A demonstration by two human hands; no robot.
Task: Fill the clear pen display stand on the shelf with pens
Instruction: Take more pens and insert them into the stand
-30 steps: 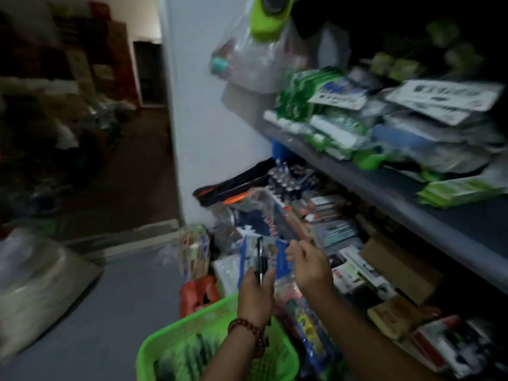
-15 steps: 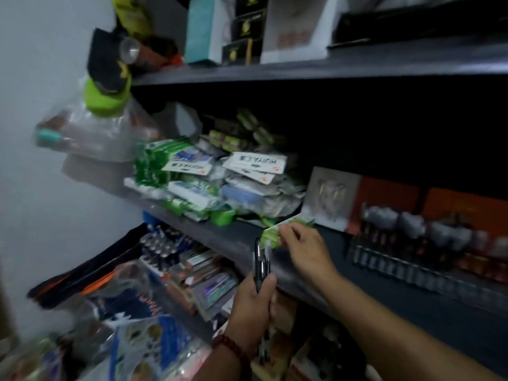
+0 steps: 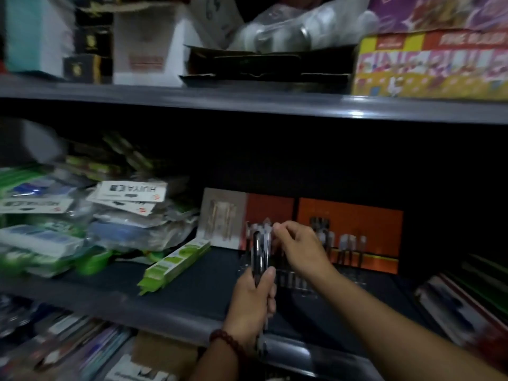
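Note:
My left hand (image 3: 254, 301) grips a small bunch of pens (image 3: 260, 253) upright in front of the middle shelf (image 3: 115, 291). My right hand (image 3: 301, 248) hovers just above and right of them, its thumb and fingers pinched together at the pen tops. Whether it holds one is blurred. Behind my hands the clear pen display stand (image 3: 299, 281) stands on the shelf, with several pens (image 3: 345, 243) upright in its back row before an orange backing card (image 3: 349, 229).
A green-and-white box (image 3: 176, 261) lies flat on the shelf left of the stand. Stacked packets (image 3: 110, 215) crowd the shelf's left end and books (image 3: 461, 301) lean at the right. The upper shelf (image 3: 247, 101) overhangs closely above.
The view swung up from the floor basket to the middle shelf. My right hand let go of the green box, which now lies on the shelf, and moved to the pen tops.

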